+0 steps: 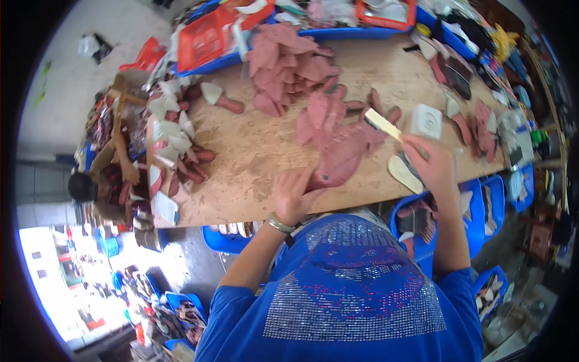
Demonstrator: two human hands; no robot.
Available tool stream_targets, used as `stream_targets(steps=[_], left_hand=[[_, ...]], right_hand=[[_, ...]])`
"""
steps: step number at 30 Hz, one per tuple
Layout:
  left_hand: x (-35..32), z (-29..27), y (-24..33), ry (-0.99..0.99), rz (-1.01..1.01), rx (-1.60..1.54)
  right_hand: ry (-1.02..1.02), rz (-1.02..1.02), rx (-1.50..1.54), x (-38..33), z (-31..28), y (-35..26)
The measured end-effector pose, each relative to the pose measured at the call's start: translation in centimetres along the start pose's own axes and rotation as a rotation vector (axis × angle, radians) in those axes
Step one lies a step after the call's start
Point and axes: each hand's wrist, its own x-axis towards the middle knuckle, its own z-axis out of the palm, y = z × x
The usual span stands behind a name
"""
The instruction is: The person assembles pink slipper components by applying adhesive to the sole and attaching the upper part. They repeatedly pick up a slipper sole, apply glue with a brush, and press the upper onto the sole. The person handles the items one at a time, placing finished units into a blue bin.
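Observation:
In my right hand (pixel 425 161) is a flat brush with a pale handle (pixel 386 127) and dark bristles, its fingers closed round the near end. The brush is raised over the far end of a dusky-pink, flat shoe-upper piece (pixel 341 158). My left hand (pixel 291 192) grips this piece's near left end at the table edge, thumb against it. More pink pieces (pixel 315 114) lie loosely stacked just beyond. Beside my right hand rest a cream shoe sole (pixel 404 175) and a white square container (pixel 426 122) with a round mark on top.
A tall heap of pink pieces (pixel 280 63) covers the back of the wooden table (pixel 241 163). Pink-and-white shoe parts (pixel 175 139) crowd its left end, others its right. Blue bins (pixel 422 220) stand below the near edge. Another person (pixel 111 181) works at far left.

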Motion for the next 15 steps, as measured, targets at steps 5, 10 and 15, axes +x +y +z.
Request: stream_targets(steps=[5, 10, 15], left_hand=[[-1.1, -0.6, -3.1, 0.029, -0.037, -0.013], [-3.2, 0.6, -13.5, 0.105, -0.71, -0.509], [-4.4, 2.5, -32.5, 0.112, -0.947, -0.523]], right_hand=[[-0.101, 0.012, -0.22, 0.7, 2.7, 1.7], [-0.165, 0.223, 0.115, 1.1, 3.7, -0.2], [-0.171, 0.274, 0.161, 0.0, 6.6, 0.2]])
